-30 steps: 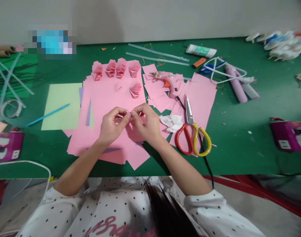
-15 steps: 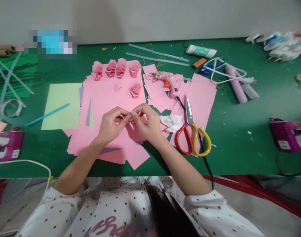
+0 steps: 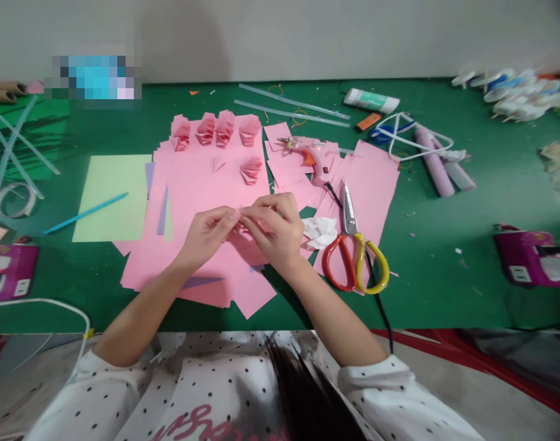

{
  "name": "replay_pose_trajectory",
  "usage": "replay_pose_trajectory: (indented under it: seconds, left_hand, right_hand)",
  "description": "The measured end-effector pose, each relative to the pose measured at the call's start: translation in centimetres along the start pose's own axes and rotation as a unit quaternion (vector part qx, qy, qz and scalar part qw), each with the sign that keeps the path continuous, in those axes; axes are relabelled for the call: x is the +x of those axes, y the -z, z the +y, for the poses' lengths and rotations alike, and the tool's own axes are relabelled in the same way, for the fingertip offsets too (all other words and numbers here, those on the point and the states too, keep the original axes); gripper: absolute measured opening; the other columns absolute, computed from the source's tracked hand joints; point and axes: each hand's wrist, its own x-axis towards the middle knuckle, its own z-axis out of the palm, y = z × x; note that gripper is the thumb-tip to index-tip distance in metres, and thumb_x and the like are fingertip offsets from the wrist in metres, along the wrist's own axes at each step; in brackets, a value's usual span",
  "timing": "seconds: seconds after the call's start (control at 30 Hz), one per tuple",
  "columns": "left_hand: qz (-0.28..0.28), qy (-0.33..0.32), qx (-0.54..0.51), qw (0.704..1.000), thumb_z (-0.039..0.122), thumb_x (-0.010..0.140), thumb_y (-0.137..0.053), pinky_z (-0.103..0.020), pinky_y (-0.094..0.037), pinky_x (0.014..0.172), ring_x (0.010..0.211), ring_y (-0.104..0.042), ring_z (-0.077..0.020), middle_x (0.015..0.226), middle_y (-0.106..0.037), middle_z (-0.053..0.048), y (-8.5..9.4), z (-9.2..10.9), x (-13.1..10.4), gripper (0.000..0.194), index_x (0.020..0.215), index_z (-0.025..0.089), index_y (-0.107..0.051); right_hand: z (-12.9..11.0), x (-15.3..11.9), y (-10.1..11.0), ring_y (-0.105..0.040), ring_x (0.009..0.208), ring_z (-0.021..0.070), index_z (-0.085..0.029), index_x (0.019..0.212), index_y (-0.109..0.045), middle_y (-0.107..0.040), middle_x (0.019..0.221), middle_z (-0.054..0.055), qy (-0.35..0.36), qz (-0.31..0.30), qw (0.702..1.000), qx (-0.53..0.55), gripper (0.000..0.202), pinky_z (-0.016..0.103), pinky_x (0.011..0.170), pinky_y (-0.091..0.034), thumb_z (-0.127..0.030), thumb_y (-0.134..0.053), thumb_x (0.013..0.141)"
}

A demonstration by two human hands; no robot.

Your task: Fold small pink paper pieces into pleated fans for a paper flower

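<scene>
My left hand (image 3: pixel 211 231) and my right hand (image 3: pixel 277 229) meet over a stack of pink paper (image 3: pixel 201 184). Both are closed, fingertips pinching a small folded pink paper (image 3: pixel 244 226) that they mostly hide. Beyond them, several pleated pink paper pieces (image 3: pixel 224 130) stand along the top of the stack, and one more pleated piece (image 3: pixel 251 171) sits just past my right hand. Beside my right hand lies a crumpled white tissue (image 3: pixel 320 231). Scissors (image 3: pixel 348 211) with one red and one yellow handle rest to its right.
A pink glue gun (image 3: pixel 314 158) lies on pink paper squares, its black cord running toward the front edge. At left, a blue pencil (image 3: pixel 84 214) crosses pale green paper (image 3: pixel 108 177). Clear glue sticks (image 3: pixel 289 95) lie at the back. Purple boxes (image 3: pixel 528 257) stand at both sides.
My right hand's fingers have lifted and spread slightly over the folded paper, while my left fingers have drawn closer together. The pleated pieces stay in place; the view has shifted slightly.
</scene>
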Motion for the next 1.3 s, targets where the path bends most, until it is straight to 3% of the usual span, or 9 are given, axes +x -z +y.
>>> replay_pose_trajectory:
  seconds: [0.2,0.4,0.57,0.67,0.9,1.1,1.3]
  left_hand:
    - [0.026,0.024,-0.044,0.998,0.062,0.091,-0.070,-0.026,-0.038,0.050,0.054,-0.049,-0.0106,0.062,-0.057,-0.001,0.3,-1.0,0.4,0.047,0.071,0.019,-0.069]
    - [0.027,0.043,-0.105,0.993,0.060,0.090,-0.072,-0.025,-0.040,0.047,0.056,-0.052,-0.0112,0.065,-0.058,-0.001,0.4,-1.0,0.5,0.044,0.073,0.019,-0.070]
    - [0.034,0.050,-0.111,0.992,0.059,0.089,-0.072,-0.025,-0.040,0.046,0.056,-0.052,-0.0118,0.066,-0.061,-0.002,0.3,-1.0,0.5,0.044,0.071,0.019,-0.069]
    - [0.038,0.044,-0.112,0.992,0.059,0.089,-0.072,-0.025,-0.041,0.047,0.057,-0.053,-0.0120,0.065,-0.060,-0.002,0.3,-1.1,0.4,0.044,0.072,0.019,-0.070]
    - [0.033,0.039,-0.106,0.993,0.055,0.091,-0.072,-0.025,-0.043,0.049,0.056,-0.054,-0.0117,0.066,-0.063,-0.003,0.3,-1.0,0.3,0.042,0.071,0.018,-0.071]
    - [0.023,0.035,-0.086,0.995,0.050,0.093,-0.070,-0.026,-0.042,0.051,0.056,-0.056,-0.0115,0.068,-0.066,-0.004,0.4,-1.1,0.2,0.038,0.074,0.018,-0.073]
    - [0.012,0.023,-0.074,0.997,0.048,0.094,-0.071,-0.027,-0.042,0.053,0.057,-0.055,-0.0113,0.068,-0.064,-0.003,0.3,-1.3,0.1,0.039,0.071,0.017,-0.071]
  right_hand:
    - [0.2,-0.2,-0.2,-0.060,0.092,0.0237,-0.033,0.101,-0.078,-0.070,0.096,0.006,0.002,-0.059,0.998,0.011,0.010,0.044,0.082,-0.051,-0.033,-0.068,0.098]
    - [0.5,-0.1,-0.1,-0.061,0.094,0.0219,-0.038,0.115,-0.078,-0.071,0.102,0.005,0.033,-0.059,0.997,0.040,0.023,0.040,0.078,-0.052,-0.025,-0.064,0.101]
    - [0.5,0.0,0.1,-0.062,0.093,0.0222,-0.037,0.114,-0.080,-0.071,0.100,0.006,0.002,-0.090,0.995,0.049,0.020,0.042,0.082,-0.053,-0.030,-0.069,0.099]
    - [0.2,0.1,0.1,-0.064,0.091,0.0214,-0.035,0.110,-0.081,-0.071,0.097,0.005,-0.013,-0.079,0.995,0.057,0.018,0.041,0.080,-0.054,-0.030,-0.069,0.099]
    - [-1.0,0.5,0.2,-0.066,0.086,0.0190,-0.029,0.093,-0.080,-0.070,0.090,0.004,-0.152,-0.048,0.972,0.172,0.008,0.036,0.074,-0.056,-0.037,-0.077,0.092]
    - [-1.2,0.5,0.1,-0.065,0.077,0.0159,-0.025,0.088,-0.074,-0.070,0.092,0.003,-0.283,-0.066,0.917,0.273,0.025,0.033,0.069,-0.056,-0.049,-0.078,0.088]
    - [-1.0,0.4,0.0,-0.067,0.073,0.0152,-0.024,0.094,-0.072,-0.072,0.089,0.001,-0.352,-0.048,0.882,0.308,0.032,0.034,0.071,-0.057,-0.051,-0.083,0.082]
